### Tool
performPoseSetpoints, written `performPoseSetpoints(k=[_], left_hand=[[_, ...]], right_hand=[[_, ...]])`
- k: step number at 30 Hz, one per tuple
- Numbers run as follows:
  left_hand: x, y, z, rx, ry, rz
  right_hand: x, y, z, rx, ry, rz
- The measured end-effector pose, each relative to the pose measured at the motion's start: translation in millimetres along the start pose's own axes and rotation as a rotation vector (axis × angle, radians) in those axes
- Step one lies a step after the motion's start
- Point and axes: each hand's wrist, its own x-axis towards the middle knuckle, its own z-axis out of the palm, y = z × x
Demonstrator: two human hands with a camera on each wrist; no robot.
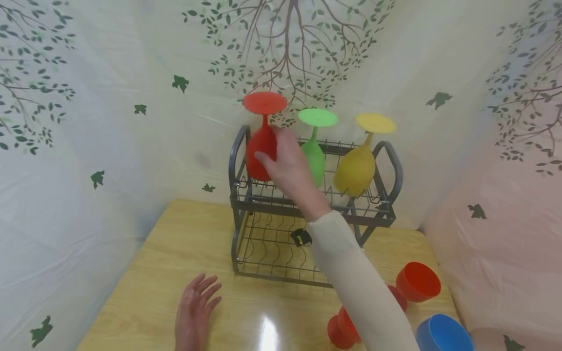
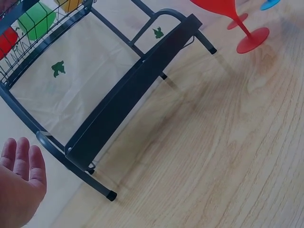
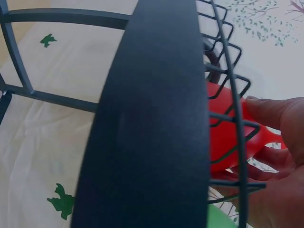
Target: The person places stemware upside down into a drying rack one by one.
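My right hand (image 1: 287,163) grips the bowl of a red wine glass (image 1: 260,153), which stands upside down at the left end of the dish rack's (image 1: 307,207) upper tier. In the right wrist view, thumb and fingers wrap the red bowl (image 3: 223,128) behind the wires. Beside it on the same tier, a green wine glass (image 1: 317,156) and a yellow wine glass (image 1: 355,170) are also inverted, feet up. My left hand (image 1: 195,309) is held over the table in front of the rack's left side, its fingers loosely extended and holding nothing.
At the table's right stand a red glass (image 1: 419,282) and a blue glass (image 1: 445,334), mouths up. Another red glass (image 1: 340,331) is partly hidden by my right sleeve. A small black item (image 1: 301,237) shows at the rack's lower tier. Leaf-printed cloth (image 1: 131,146) hangs around the wooden table (image 1: 175,243).
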Motion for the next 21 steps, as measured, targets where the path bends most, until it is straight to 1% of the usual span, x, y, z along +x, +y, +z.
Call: performPoseSetpoints(k=[6, 11, 17, 21], left_hand=[[-2.6, -1.2, -0.7, -0.006, -0.004, -0.006], [-1.6, -3.6, -0.1, -0.019, -0.01, -0.003], [-0.9, -5.3, -0.7, -0.079, -0.059, 0.019], [1.3, -6.5, -0.4, -0.077, -0.056, 0.011]], right_hand=[[2.0, 6.2, 3.2, -0.002, -0.03, 0.048], [2.3, 7.6, 5.5, 0.006, -0.047, 0.077], [1.5, 11.0, 7.6, 0.007, -0.067, 0.074], [2.2, 14.9, 7.5, 0.011, -0.066, 0.069]])
